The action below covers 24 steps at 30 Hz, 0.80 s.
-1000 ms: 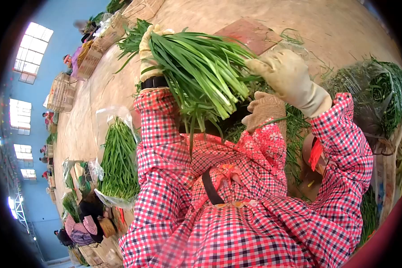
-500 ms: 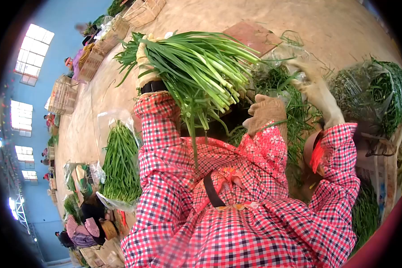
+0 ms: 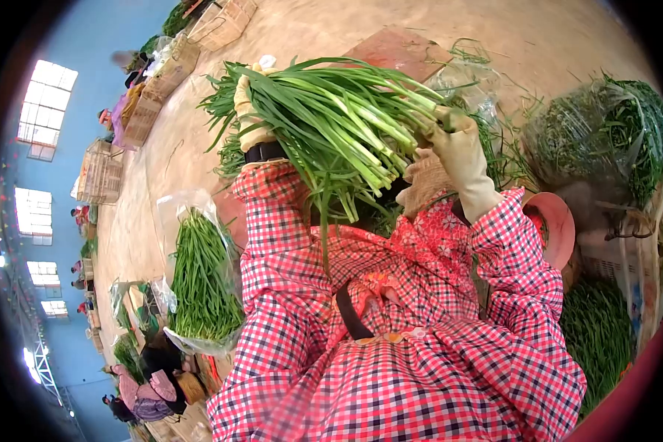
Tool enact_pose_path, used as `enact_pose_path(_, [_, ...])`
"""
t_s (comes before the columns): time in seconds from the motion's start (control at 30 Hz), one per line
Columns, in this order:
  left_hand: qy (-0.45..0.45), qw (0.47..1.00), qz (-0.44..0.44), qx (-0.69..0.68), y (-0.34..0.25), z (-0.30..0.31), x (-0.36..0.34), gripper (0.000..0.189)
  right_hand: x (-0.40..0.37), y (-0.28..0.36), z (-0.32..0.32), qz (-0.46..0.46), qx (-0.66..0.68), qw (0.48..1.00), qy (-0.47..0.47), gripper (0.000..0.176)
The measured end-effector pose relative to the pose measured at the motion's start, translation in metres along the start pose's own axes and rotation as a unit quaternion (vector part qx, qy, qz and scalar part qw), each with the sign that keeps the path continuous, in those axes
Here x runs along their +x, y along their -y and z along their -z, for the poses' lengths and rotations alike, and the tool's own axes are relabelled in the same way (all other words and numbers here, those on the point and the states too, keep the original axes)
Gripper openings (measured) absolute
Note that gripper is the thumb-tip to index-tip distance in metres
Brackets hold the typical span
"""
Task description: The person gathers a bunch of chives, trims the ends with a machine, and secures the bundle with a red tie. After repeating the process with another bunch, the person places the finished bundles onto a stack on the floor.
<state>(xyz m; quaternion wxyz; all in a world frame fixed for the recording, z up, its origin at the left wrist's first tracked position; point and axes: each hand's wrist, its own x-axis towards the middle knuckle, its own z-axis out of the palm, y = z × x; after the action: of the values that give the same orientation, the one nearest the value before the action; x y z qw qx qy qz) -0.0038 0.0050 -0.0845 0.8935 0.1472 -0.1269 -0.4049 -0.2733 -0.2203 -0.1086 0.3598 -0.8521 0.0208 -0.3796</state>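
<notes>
My left hand (image 3: 247, 110), in a cream glove with a black band at the wrist, is wrapped around a large bunch of garlic chives (image 3: 331, 110). Green leaves hang past the glove on the left, while the pale stem ends point right. My right hand (image 3: 457, 140), gloved too, has its fingers closed at those stem ends, pinching some of them. Just below it lies a brown cloth-covered shape (image 3: 423, 179) at the end of a red floral leg or sleeve. Part of my left glove is hidden behind leaves.
Bagged chives (image 3: 202, 272) stand at left, and a plastic-wrapped green bundle (image 3: 604, 140) at right. More greens (image 3: 597, 339) lie at lower right. A reddish board (image 3: 398, 53) rests on the floor ahead. Crates (image 3: 102, 173) and people line the blue wall.
My right hand has swung in from the right, where it was blurred, to the stem ends and closed there. My left hand still holds the bunch, shifted slightly.
</notes>
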Motion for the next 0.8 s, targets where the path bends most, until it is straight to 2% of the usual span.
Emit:
enact_pose_path(0.07, [-0.033, 0.996, -0.053, 0.059, 0.005, 0.008, 0.006, 0.025, 0.002, 0.010, 0.013, -0.129, 0.182, 0.975, 0.016, 0.024])
enact_pose_path(0.13, [-0.049, 0.991, -0.069, 0.101, 0.011, 0.011, 0.006, 0.026, -0.001, 0.019, 0.018, -0.289, 0.300, 0.909, 0.004, 0.027])
enact_pose_path(0.17, [-0.058, 0.988, -0.077, 0.122, 0.015, 0.010, 0.006, 0.027, -0.004, 0.018, 0.017, -0.296, 0.318, 0.900, -0.022, 0.026])
enact_pose_path(0.27, [-0.004, 0.997, -0.015, 0.073, 0.012, 0.020, 0.005, 0.028, 0.000, 0.032, 0.025, -0.275, 0.331, 0.903, -0.021, 0.021])
enact_pose_path(0.3, [0.042, 0.994, 0.024, 0.096, 0.004, 0.025, 0.007, 0.028, 0.003, 0.035, 0.028, -0.276, 0.340, 0.899, -0.029, 0.019])
enact_pose_path(0.4, [-0.158, 0.950, -0.183, 0.197, 0.009, 0.037, 0.007, 0.029, 0.007, 0.028, 0.043, -0.271, 0.345, 0.897, -0.056, 0.017])
enact_pose_path(0.47, [-0.130, 0.956, -0.148, 0.218, -0.024, 0.074, 0.006, 0.030, 0.002, 0.004, 0.069, -0.253, 0.319, 0.911, -0.069, 0.016])
enact_pose_path(0.6, [-0.146, 0.938, -0.183, 0.257, -0.033, 0.068, -0.006, 0.028, 0.003, -0.019, 0.070, -0.351, 0.138, 0.925, 0.045, 0.028])
enact_pose_path(0.63, [-0.149, 0.936, -0.184, 0.262, -0.030, 0.067, -0.009, 0.028, 0.004, -0.006, 0.069, -0.311, 0.188, 0.926, 0.104, 0.045])
enact_pose_path(0.73, [-0.156, 0.929, -0.194, 0.272, -0.026, 0.060, -0.009, 0.027, 0.014, 0.015, 0.034, -0.236, 0.257, 0.933, 0.093, 0.065])
enact_pose_path(0.8, [-0.157, 0.927, -0.193, 0.280, -0.023, 0.061, -0.008, 0.026, 0.026, 0.031, 0.015, -0.248, 0.240, 0.932, 0.111, 0.082])
